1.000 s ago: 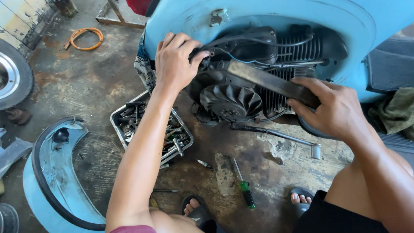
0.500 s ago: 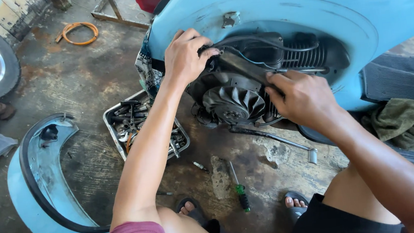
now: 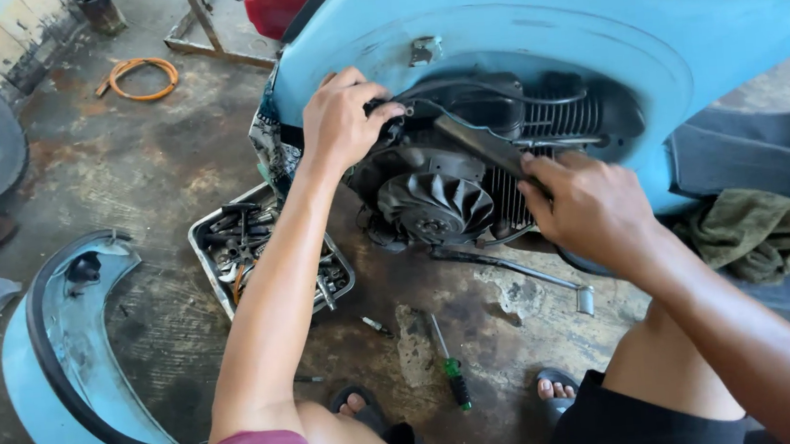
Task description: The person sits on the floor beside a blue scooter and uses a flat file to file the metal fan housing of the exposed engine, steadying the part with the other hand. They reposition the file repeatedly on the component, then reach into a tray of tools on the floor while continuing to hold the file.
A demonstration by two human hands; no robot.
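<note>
Both hands work on the exposed engine of a pale blue scooter lying over an oily concrete floor.

The left hand (image 3: 341, 122) curls its fingers shut around a black fitting at the upper left of the dark grey finned engine (image 3: 467, 178), by its black cables. The right hand (image 3: 589, 210) presses loosely closed on a flat dark metal bar (image 3: 488, 147) whose long axis runs diagonally from upper left down to the right across the cooling fins; this hand is the nearer to the bar. Beneath sits the round black fan wheel (image 3: 436, 204). On the floor lie a metal tray of bolts and tools (image 3: 260, 253), a green-handled screwdriver (image 3: 450, 370) and a detached pale blue side panel (image 3: 75, 374).
</note>
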